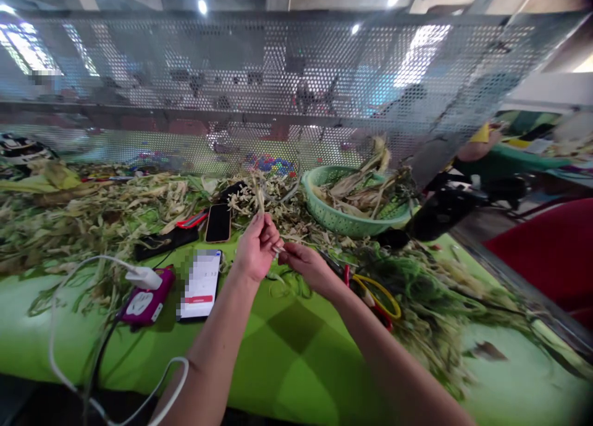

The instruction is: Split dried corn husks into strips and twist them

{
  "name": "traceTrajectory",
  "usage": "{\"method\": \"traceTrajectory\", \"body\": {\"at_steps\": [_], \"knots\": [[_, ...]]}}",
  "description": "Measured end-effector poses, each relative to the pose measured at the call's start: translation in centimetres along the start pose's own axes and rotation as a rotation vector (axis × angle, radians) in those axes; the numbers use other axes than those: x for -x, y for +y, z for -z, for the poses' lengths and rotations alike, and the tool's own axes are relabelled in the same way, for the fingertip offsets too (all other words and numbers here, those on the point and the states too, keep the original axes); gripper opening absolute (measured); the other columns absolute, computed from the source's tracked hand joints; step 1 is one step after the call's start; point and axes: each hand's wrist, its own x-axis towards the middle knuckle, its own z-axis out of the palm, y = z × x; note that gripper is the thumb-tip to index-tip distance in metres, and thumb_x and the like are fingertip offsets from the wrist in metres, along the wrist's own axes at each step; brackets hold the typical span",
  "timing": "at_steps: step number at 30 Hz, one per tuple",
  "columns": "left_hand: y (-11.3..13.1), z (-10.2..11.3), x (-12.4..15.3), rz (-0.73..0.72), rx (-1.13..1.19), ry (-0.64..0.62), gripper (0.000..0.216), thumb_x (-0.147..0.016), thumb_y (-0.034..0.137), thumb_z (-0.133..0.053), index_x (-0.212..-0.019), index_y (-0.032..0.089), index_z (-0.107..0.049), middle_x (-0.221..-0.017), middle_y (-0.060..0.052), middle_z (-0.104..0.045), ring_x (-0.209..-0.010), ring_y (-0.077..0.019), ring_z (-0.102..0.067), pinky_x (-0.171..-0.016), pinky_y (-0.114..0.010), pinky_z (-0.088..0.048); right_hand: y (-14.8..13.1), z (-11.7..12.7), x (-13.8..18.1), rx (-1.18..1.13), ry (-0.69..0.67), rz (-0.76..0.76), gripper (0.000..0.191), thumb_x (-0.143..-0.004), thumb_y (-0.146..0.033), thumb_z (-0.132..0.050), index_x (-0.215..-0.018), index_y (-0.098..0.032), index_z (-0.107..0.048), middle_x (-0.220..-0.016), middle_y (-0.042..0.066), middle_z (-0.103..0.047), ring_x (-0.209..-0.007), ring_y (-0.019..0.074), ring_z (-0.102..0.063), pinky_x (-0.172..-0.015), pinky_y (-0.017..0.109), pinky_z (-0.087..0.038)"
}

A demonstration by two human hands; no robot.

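My left hand [256, 248] is closed in a pinch on a dried plant stalk [258, 200] that rises up from my fingers. My right hand [306, 267] sits just to its right, fingers pinched on the lower end of the same stalk, near a small pale piece between the two hands. Both hands hover above the green table [287, 352], in front of a heap of dried leaves and husks [92, 222]. Scissors with yellow and red handles [377, 296] lie on the table just right of my right wrist.
A green basket [345, 219] of husks stands behind my hands. Phones [201, 284] [218, 222], a purple power strip [146, 302] with white cable lie at the left. A perforated metal screen [296, 86] walls the back. Another person's arm [504, 157] shows at the right.
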Motion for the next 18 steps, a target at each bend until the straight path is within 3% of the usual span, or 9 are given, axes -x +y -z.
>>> {"method": "traceTrajectory", "body": {"at_steps": [3, 7, 11, 18], "knots": [[0.3, -0.3, 0.4, 0.155, -0.068, -0.098, 0.021, -0.089, 0.026, -0.048, -0.071, 0.016, -0.047, -0.051, 0.008, -0.021, -0.041, -0.0048, -0.019, -0.043, -0.017, -0.025, -0.4, 1.8, 0.2, 0.226, -0.002, 0.087, 0.023, -0.084, -0.039, -0.056, -0.076, -0.018, -0.06, -0.069, -0.002, -0.053, -0.065, 0.0123, -0.045, -0.06, 0.023, -0.033], [0.6, -0.9, 0.9, 0.224, -0.151, -0.207, 0.021, -0.089, 0.028, -0.05, -0.072, 0.015, -0.049, -0.051, 0.008, -0.02, -0.04, -0.0045, -0.018, -0.041, -0.017, -0.023, -1.0, 3.3, 0.5, 0.279, -0.011, 0.111, 0.029, -0.081, -0.043, -0.061, -0.068, -0.017, -0.058, -0.062, -0.003, -0.046, -0.059, 0.0107, -0.039, -0.055, 0.023, -0.028], [0.7, -1.0, 1.0, 0.165, -0.134, -0.173, 0.022, -0.087, 0.03, -0.053, -0.071, 0.016, -0.048, -0.05, 0.009, -0.02, -0.04, -0.0042, -0.019, -0.04, -0.016, -0.022, -1.3, 3.3, 0.6, 0.119, -0.01, 0.045, 0.035, -0.082, -0.047, -0.059, -0.065, -0.017, -0.055, -0.059, -0.004, -0.042, -0.057, 0.01, -0.036, -0.054, 0.024, -0.026], [-0.2, -0.9, 0.8, 0.158, -0.281, -0.14, 0.026, -0.08, 0.037, -0.062, -0.072, 0.015, -0.051, -0.048, 0.01, -0.023, -0.038, -0.0019, -0.016, -0.037, -0.014, -0.015, -2.0, 0.9, 0.7, -0.336, 0.081, -0.011, 0.032, -0.083, -0.048, -0.057, -0.073, -0.018, -0.057, -0.062, -0.003, -0.045, -0.055, 0.0105, -0.037, -0.053, 0.024, -0.029]]}}
